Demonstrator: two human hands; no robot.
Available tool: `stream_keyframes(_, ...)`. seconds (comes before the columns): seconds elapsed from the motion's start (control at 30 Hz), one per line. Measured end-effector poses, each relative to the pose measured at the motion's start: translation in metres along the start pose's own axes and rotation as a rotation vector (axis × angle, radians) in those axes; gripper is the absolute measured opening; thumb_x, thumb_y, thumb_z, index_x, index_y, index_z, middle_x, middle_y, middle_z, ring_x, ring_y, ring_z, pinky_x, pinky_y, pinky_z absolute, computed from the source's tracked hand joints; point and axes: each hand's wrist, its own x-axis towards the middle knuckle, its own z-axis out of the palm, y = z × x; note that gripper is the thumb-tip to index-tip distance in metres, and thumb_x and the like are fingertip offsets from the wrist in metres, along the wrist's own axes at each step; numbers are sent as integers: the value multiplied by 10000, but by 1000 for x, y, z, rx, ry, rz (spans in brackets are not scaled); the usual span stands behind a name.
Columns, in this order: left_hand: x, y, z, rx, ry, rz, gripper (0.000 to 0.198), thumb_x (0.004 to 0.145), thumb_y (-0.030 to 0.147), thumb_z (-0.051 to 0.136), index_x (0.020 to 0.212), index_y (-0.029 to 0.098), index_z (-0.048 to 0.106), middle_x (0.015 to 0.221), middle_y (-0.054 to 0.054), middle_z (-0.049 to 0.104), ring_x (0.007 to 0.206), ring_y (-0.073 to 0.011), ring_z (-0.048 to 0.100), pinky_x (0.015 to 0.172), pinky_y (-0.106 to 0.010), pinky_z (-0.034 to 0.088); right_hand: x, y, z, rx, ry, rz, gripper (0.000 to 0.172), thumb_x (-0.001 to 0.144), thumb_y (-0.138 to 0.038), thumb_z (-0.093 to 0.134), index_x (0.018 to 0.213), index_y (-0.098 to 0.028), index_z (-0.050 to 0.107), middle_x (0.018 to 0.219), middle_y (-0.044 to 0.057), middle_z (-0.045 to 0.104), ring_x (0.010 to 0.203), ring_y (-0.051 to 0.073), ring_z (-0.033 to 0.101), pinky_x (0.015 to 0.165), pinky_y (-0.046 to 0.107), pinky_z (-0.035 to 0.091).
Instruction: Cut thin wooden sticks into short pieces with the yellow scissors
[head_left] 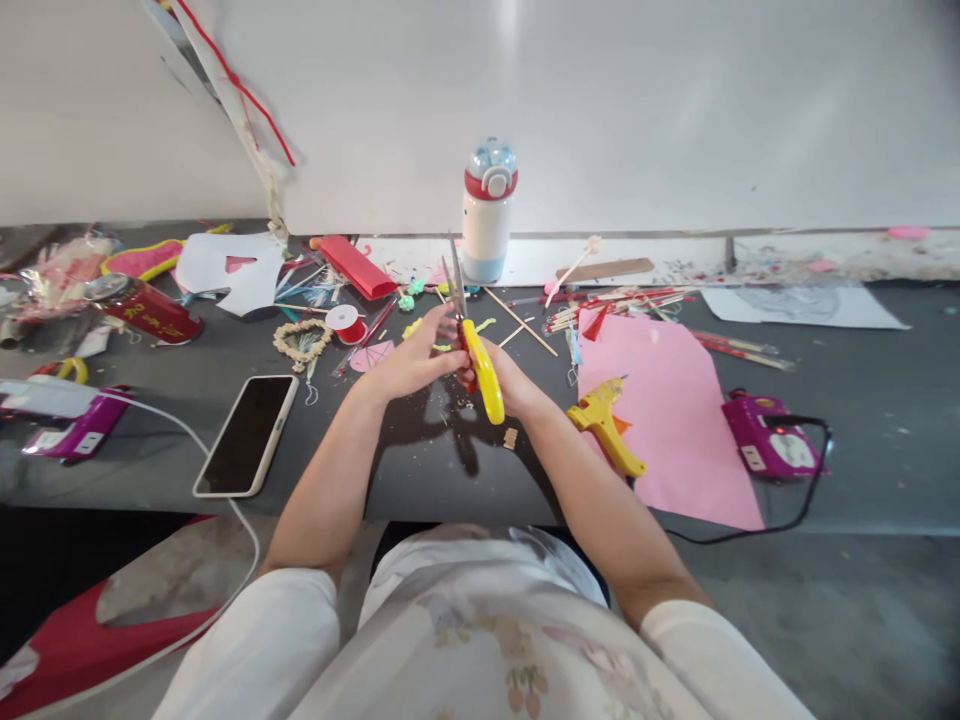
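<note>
Yellow-handled scissors (484,372) are held upright above the dark table (450,480), blades pointing away and slightly parted. My right hand (506,378) is wrapped round them from the right, partly hidden behind the yellow handle. My left hand (420,355) reaches in from the left, its fingers apart and the fingertips close to the scissors; nothing can be made out in it. Something small and red shows beside the handle between the hands. Below them lies a small tan wooden piece (510,438).
Behind the hands stands a white bottle (487,215). At left are a phone (246,437), a red can (146,308) and a thread spool (346,324). At right, a yellow glue gun (606,425) lies on pink paper (675,430), near a purple power box (772,437).
</note>
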Motion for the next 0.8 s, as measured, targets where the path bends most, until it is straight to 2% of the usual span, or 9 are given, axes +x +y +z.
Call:
stream_keyframes(0.1, -1, 8, 14, -103, -115, -21, 833, 625, 377, 733, 1314, 220, 291, 1078, -104, 557, 913, -214, 614, 723, -344, 557, 0, -2, 1, 11, 63, -75, 176, 775, -368, 524, 846, -215, 474, 704, -17, 427, 648, 119, 437, 582, 247, 388)
stream_keyframes(0.27, 2, 7, 32, -198, -126, 9, 1038, 570, 427, 772, 1372, 204, 152, 947, -73, 579, 786, -207, 630, 694, -368, 558, 2, -1, -1, -42, 109, -107, 160, 796, -361, 495, 845, -209, 490, 745, -2, 470, 714, 135, 470, 619, 263, 414)
stream_keyframes(0.47, 9, -8, 44, -241, 31, 47, 1038, 538, 491, 774, 1352, 237, 182, 1177, -146, 513, 960, -248, 607, 763, -398, 542, 4, 8, -9, -124, 142, -136, 180, 785, -343, 517, 881, -191, 524, 806, 7, 524, 769, 141, 478, 670, 273, 427)
stream_keyframes(0.67, 13, -20, 50, -314, 60, -4, 1042, 512, 499, 779, 1330, 220, 197, 1226, -166, 485, 1078, -285, 569, 872, -457, 502, 7, 12, -13, -141, 133, -195, 145, 790, -320, 500, 787, -177, 525, 850, 17, 536, 829, 139, 484, 752, 281, 432)
stream_keyframes(0.8, 13, -23, 51, -359, 61, -19, 1039, 488, 497, 786, 1301, 203, 208, 1270, -192, 455, 1121, -305, 549, 903, -468, 488, 7, 12, -13, -96, 121, -182, 143, 797, -326, 504, 796, -184, 523, 805, 3, 528, 779, 129, 478, 724, 272, 427)
